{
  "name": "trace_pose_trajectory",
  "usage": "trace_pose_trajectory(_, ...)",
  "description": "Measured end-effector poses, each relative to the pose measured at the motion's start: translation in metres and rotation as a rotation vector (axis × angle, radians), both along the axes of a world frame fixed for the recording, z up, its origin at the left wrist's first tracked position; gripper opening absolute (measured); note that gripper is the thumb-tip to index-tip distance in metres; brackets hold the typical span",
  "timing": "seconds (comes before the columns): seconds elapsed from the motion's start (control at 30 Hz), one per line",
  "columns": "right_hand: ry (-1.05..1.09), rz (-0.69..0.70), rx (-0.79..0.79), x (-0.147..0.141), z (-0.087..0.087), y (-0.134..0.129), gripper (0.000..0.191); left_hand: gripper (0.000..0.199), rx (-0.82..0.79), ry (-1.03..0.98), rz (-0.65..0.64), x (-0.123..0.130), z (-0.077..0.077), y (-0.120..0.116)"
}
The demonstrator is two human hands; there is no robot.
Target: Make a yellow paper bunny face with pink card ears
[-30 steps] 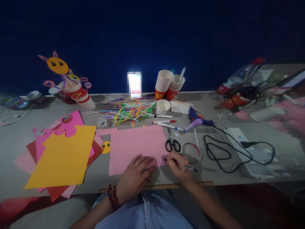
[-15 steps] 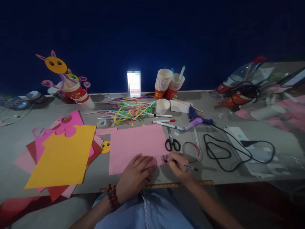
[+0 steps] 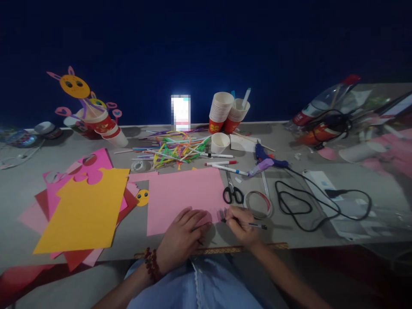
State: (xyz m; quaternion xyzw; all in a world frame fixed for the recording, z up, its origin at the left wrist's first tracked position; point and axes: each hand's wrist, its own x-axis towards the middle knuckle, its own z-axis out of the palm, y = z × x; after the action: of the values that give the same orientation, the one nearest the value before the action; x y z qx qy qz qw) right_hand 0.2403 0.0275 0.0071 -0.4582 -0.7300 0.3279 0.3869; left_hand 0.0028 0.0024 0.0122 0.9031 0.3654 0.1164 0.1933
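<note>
A pink sheet of paper (image 3: 185,189) lies flat on the grey table in front of me. My left hand (image 3: 184,234) rests on its lower edge, palm down, fingers stretched out. In my right hand (image 3: 242,225) is a dark pen (image 3: 259,225), its tip end at the sheet's lower right corner, where something small and clear with dark marks lies. Black-handled scissors (image 3: 233,194) are just above my right hand. A roll of tape (image 3: 258,204) is to the right of the scissors.
Yellow paper (image 3: 86,210) tops a stack at left. Behind the pink sheet lie colourful pipe cleaners (image 3: 180,150), markers (image 3: 220,163) and a paper cup (image 3: 220,143). A blue glue gun (image 3: 270,159) with a black cord is at right; decorated cups (image 3: 101,122) stand back left.
My right hand has shifted very slightly with the pen. My left hand stays on the paper.
</note>
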Motion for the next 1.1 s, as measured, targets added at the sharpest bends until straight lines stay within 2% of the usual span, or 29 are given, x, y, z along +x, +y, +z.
trace_pose_trajectory(0.43,-0.007,0.023,-0.018,-0.0001,-0.0001,-0.0002,0.023,0.044,0.048,0.031,0.003,0.0008,0.0014,0.0006)
trace_pose_trajectory(0.7,0.126,-0.049,-0.039,0.0013,-0.0079,-0.0024,0.023,0.045,0.043,0.031,-0.001,0.0002,0.0014,0.0009)
trace_pose_trajectory(1.1,0.012,-0.009,-0.026,-0.0028,0.0017,-0.0008,0.022,0.042,0.038,0.001,0.000,0.0000,0.0021,0.0007)
